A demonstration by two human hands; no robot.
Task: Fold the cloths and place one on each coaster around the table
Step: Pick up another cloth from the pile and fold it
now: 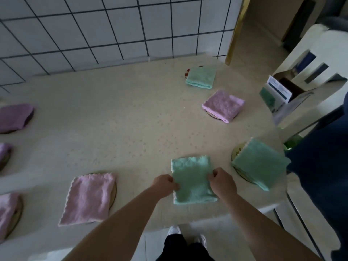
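Fingers (174, 185) pinch folded, scallop-edged green cloth (192, 180).

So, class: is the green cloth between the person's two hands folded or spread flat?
Folded. The green cloth lies as a compact rectangle with a thick doubled near edge; the left hand and right hand pinch its sides.

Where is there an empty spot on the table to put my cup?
The big middle of the table is bare, bordered by the tiled wall, the purple cloths at left and the far green cloth. The near edge is crowded: pink cloth, both hands, left hand and right hand, holding a green cloth.
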